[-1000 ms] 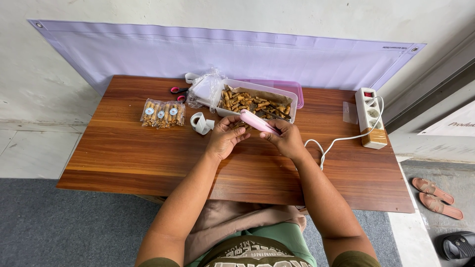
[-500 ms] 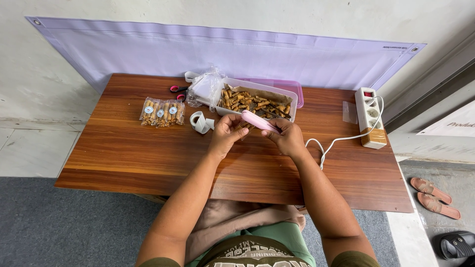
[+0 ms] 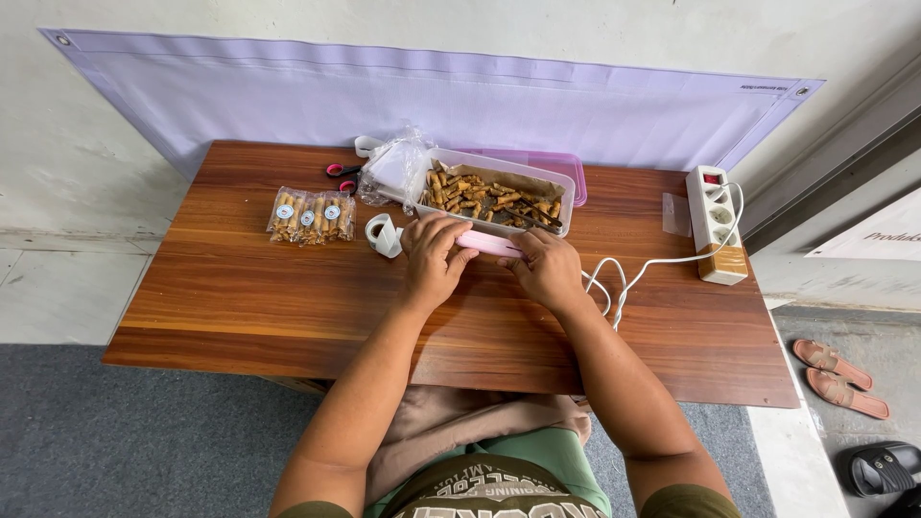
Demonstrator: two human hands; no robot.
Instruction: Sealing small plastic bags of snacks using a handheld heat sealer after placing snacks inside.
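Both hands press on a slim pink plastic sealer bar (image 3: 487, 244) lying at the table's 12 o'clock, just before the clear plastic tub of brown snack sticks (image 3: 497, 192). Left hand (image 3: 434, 257) curls over its end; right hand (image 3: 547, 269) grips the other. Even, steady pressure along the bar would likely serve best.

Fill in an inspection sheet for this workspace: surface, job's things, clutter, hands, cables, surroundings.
Surface: wooden table, bare wood at the front.
Job's things: pink bar-shaped sealer; clear tub of brown snack sticks; sealed snack packets.
Clutter: tape roll, red-handled scissors, empty clear bags.
Hands: left hand and right hand both rest on the sealer; grip unclear.
Cables: white cord runs to power strip.
Surroundings: lilac sheet on wall; sandals on floor.
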